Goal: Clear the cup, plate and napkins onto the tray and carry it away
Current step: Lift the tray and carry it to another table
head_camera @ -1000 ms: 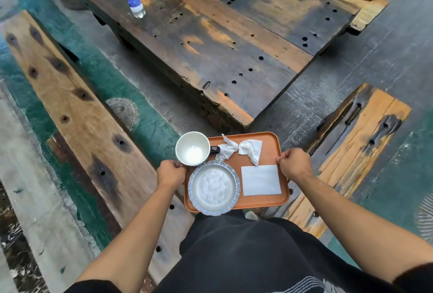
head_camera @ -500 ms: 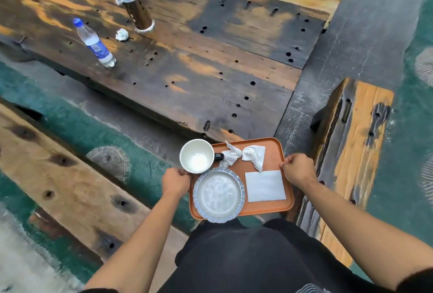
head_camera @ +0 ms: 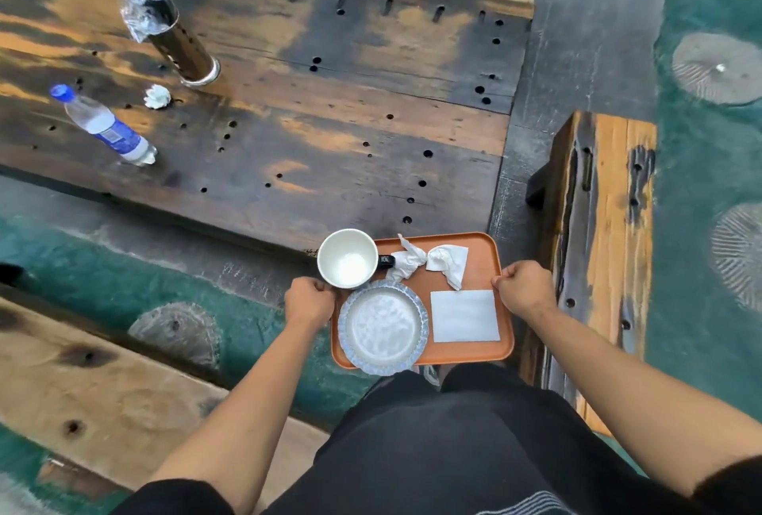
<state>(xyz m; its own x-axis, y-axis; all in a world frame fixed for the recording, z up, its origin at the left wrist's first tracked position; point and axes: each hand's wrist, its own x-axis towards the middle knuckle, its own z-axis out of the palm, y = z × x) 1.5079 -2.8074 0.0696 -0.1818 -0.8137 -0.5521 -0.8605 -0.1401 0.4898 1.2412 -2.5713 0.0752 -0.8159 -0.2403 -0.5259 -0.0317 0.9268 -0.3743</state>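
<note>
I hold an orange tray (head_camera: 482, 267) in the air in front of my body, just off the near edge of the wooden table (head_camera: 330, 123). My left hand (head_camera: 309, 302) grips its left rim and my right hand (head_camera: 523, 288) grips its right rim. On the tray stand a white cup (head_camera: 347, 259) with a dark handle at the far left and a round silver plate (head_camera: 383, 327) at the near left. Two crumpled white napkins (head_camera: 429, 261) lie at the far side, and a flat folded napkin (head_camera: 464, 316) lies near the right.
On the table stand a blue-capped water bottle (head_camera: 105, 127), a small crumpled tissue (head_camera: 157, 96) and a dark metal cylinder with plastic wrap on top (head_camera: 173, 36). A wooden bench (head_camera: 602, 226) runs along my right, another bench (head_camera: 103, 382) along my left. The floor is teal and grey.
The view has swung left, so the table now lies squarer ahead and the right bench runs straighter. Both hands keep the same grip on the tray; nothing on it has shifted.
</note>
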